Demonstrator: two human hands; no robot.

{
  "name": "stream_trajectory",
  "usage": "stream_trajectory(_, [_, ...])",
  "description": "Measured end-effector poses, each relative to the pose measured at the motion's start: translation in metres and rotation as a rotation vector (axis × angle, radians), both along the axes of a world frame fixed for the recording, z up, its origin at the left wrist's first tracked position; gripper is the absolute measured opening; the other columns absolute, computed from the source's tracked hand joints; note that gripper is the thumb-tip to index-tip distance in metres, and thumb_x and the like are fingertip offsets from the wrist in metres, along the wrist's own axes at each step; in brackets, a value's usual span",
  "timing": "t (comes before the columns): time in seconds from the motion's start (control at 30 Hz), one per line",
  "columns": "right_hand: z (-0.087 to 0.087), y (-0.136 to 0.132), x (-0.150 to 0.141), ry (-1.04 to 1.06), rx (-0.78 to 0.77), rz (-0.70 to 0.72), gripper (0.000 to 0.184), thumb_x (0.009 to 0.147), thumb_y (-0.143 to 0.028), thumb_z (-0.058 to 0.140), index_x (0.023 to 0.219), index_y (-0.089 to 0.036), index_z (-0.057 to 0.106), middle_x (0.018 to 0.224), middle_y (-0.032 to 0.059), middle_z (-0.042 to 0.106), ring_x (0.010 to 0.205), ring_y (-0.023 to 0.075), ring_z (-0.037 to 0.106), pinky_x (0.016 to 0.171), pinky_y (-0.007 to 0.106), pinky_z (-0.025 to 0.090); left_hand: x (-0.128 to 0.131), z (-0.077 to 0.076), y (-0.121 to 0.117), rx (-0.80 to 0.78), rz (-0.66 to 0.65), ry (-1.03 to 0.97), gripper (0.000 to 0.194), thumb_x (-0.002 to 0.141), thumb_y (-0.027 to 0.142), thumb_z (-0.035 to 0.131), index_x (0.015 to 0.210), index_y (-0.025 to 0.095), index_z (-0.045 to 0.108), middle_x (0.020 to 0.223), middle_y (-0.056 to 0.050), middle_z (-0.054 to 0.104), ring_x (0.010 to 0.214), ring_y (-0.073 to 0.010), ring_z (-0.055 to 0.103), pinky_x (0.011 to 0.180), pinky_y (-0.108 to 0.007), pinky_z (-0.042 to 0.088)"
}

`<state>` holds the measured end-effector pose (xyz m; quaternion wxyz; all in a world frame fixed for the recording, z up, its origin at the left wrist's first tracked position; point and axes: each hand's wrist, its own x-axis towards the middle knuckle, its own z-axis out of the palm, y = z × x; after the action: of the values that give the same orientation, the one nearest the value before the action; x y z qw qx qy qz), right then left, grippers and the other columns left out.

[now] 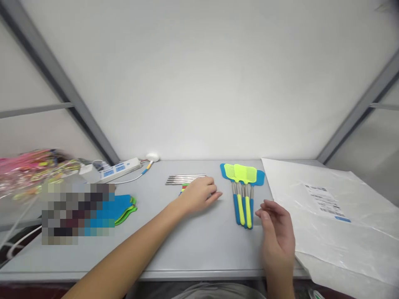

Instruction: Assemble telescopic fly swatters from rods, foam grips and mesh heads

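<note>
The left hand [198, 193] partly hid coloured pieces [184, 186] near silver rods [183, 179], thumb and fingers apart. The right hand [279, 228], fingers curled loosely off its thumb, was beside the fly swatters [247, 201] on the table [199, 249].

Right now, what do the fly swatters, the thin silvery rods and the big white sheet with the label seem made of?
Fly swatters: heads and grips look like matte plastic, evenly coloured; shafts probably metal, with a grey sheen. Thin silvery rods: likely polished metal, given bright streaks. White sheet: perhaps plastic film, being glossy and creased, though coated paper is possible.
</note>
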<state>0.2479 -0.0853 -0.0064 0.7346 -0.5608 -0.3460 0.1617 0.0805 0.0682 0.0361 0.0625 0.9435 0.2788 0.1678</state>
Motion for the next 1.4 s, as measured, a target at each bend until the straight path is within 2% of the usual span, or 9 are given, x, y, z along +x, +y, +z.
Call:
stream_trajectory(0.13, [-0.006, 0.003, -0.003, -0.235, -0.075, 0.034, 0.027, 0.087, -0.040, 0.060, 0.106, -0.022, 0.060, 0.103, 0.0058, 0.060, 0.092, 0.0213, 0.056, 0.081, 0.037, 0.044, -0.076, -0.004, 0.008, -0.006, 0.118, -0.017, 0.032, 0.096, 0.039, 0.045, 0.082, 0.019, 0.066, 0.085, -0.006, 0.058, 0.083, -0.0196, 0.054, 0.075, -0.031, 0.040])
stream_trajectory(0.27, [0.002, 0.007, -0.019, -0.354, -0.144, 0.103, 0.024, 0.088, -0.042, 0.057, 0.103, -0.025, 0.062, 0.101, 0.0045, 0.061, 0.091, 0.0216, 0.057, 0.079, 0.037, 0.045, -0.117, -0.009, 0.008, -0.030, 0.207, -0.036, 0.029, 0.095, 0.040, 0.049, 0.084, 0.019, 0.065, 0.091, -0.005, 0.058, 0.086, -0.0192, 0.056, 0.076, -0.030, 0.042])
stream_trajectory(0.53, [0.064, 0.031, -0.061, -0.741, -0.307, 0.479, 0.026, 0.085, -0.046, 0.060, 0.105, -0.031, 0.067, 0.104, 0.0050, 0.064, 0.082, 0.0232, 0.059, 0.062, 0.033, 0.043, -0.119, -0.013, 0.003, -0.125, 0.183, -0.021, 0.019, 0.086, 0.041, 0.064, 0.089, 0.022, 0.066, 0.095, -0.003, 0.062, 0.088, -0.0187, 0.059, 0.073, -0.027, 0.043])
stream_trajectory(0.63, [0.084, 0.070, -0.070, -0.970, -0.461, 0.554, 0.023, 0.088, -0.044, 0.054, 0.097, -0.028, 0.069, 0.097, 0.0056, 0.067, 0.071, 0.0218, 0.059, 0.059, 0.032, 0.040, -0.122, -0.012, 0.000, -0.140, 0.152, -0.009, 0.019, 0.085, 0.041, 0.065, 0.085, 0.022, 0.067, 0.091, -0.002, 0.063, 0.084, -0.0174, 0.059, 0.069, -0.026, 0.042])
stream_trajectory(0.73, [0.094, 0.129, -0.082, -1.177, -0.602, 0.674, 0.023, 0.092, -0.031, 0.046, 0.093, -0.024, 0.069, 0.096, 0.0064, 0.070, 0.076, 0.0210, 0.061, 0.062, 0.030, 0.040, -0.123, -0.011, -0.003, -0.142, 0.141, 0.009, 0.025, 0.082, 0.045, 0.067, 0.074, 0.021, 0.064, 0.081, 0.000, 0.063, 0.074, -0.0163, 0.058, 0.062, -0.026, 0.038])
stream_trajectory(0.87, [0.085, 0.205, -0.103, -1.279, -0.650, 0.800, 0.014, 0.087, -0.023, 0.056, 0.089, -0.021, 0.069, 0.093, 0.0065, 0.071, 0.079, 0.0194, 0.062, 0.066, 0.029, 0.044, -0.124, -0.009, -0.005, -0.137, 0.171, 0.020, 0.029, 0.076, 0.049, 0.072, 0.079, 0.022, 0.061, 0.082, 0.000, 0.064, 0.074, -0.0178, 0.058, 0.058, -0.027, 0.036])
stream_trajectory(0.97, [0.069, 0.238, -0.115, -1.352, -0.683, 0.892, 0.016, 0.090, -0.032, 0.059, 0.093, -0.018, 0.067, 0.095, 0.0053, 0.068, 0.080, 0.0164, 0.062, 0.072, 0.031, 0.049, -0.125, -0.010, -0.004, -0.149, 0.189, 0.029, 0.033, 0.075, 0.049, 0.072, 0.091, 0.023, 0.061, 0.090, -0.001, 0.065, 0.079, -0.0200, 0.060, 0.059, -0.027, 0.036])
stream_trajectory(1.2, [0.042, 0.254, -0.118, -1.418, -0.659, 0.924, 0.014, 0.084, -0.024, 0.057, 0.090, -0.019, 0.068, 0.089, 0.0064, 0.070, 0.076, 0.0185, 0.061, 0.065, 0.028, 0.041, -0.124, -0.016, 0.003, -0.225, 0.145, 0.041, 0.026, 0.079, 0.048, 0.069, 0.082, 0.023, 0.065, 0.084, -0.002, 0.066, 0.076, -0.0203, 0.059, 0.059, -0.028, 0.035])
stream_trajectory(1.4, [0.053, 0.256, -0.105, -1.424, -0.607, 0.887, 0.008, 0.080, -0.025, 0.058, 0.081, -0.018, 0.061, 0.082, 0.0081, 0.068, 0.068, 0.0194, 0.058, 0.061, 0.028, 0.038, -0.122, -0.014, -0.004, -0.247, 0.104, -0.026, 0.020, 0.078, 0.042, 0.069, 0.077, 0.021, 0.067, 0.077, 0.000, 0.066, 0.069, -0.0167, 0.058, 0.057, -0.027, 0.034])
